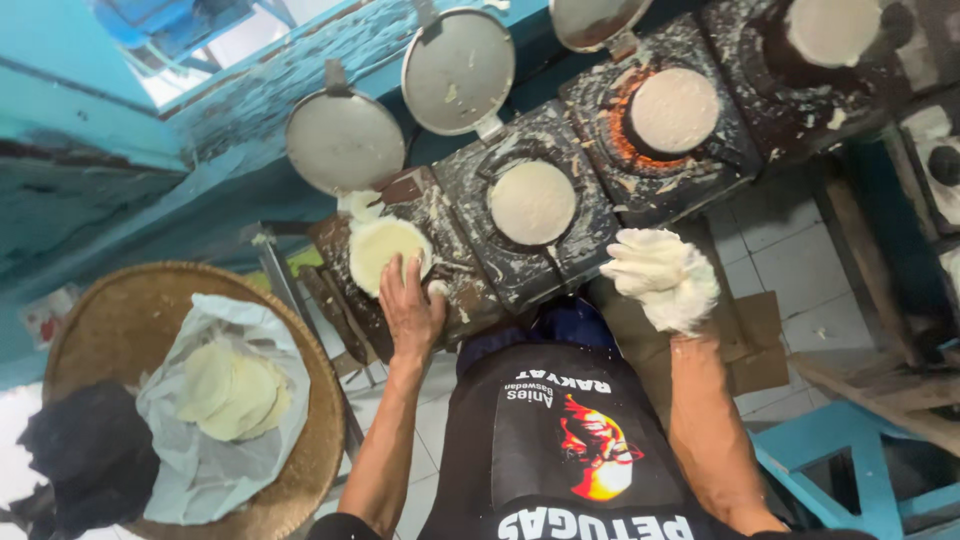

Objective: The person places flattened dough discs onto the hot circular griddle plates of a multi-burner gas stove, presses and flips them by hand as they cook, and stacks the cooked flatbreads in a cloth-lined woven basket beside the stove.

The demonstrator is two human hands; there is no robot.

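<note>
While the left hand (412,305) rests open fingers on the thin crepe (385,252) in the griddle at 10 o'clock, the batter-coated right hand (662,278) hangs half-curled, empty. Crepe looks soft, tearable: lift by its edge.

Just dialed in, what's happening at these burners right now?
A person stands at a row of small stoves, each carrying a round white crepe. The left hand rests on the edge of the leftmost crepe. The right hand, coated in white batter, hovers apart from the pans. Finished crepes lie on plastic in a woven tray. Lids stand open.
</note>
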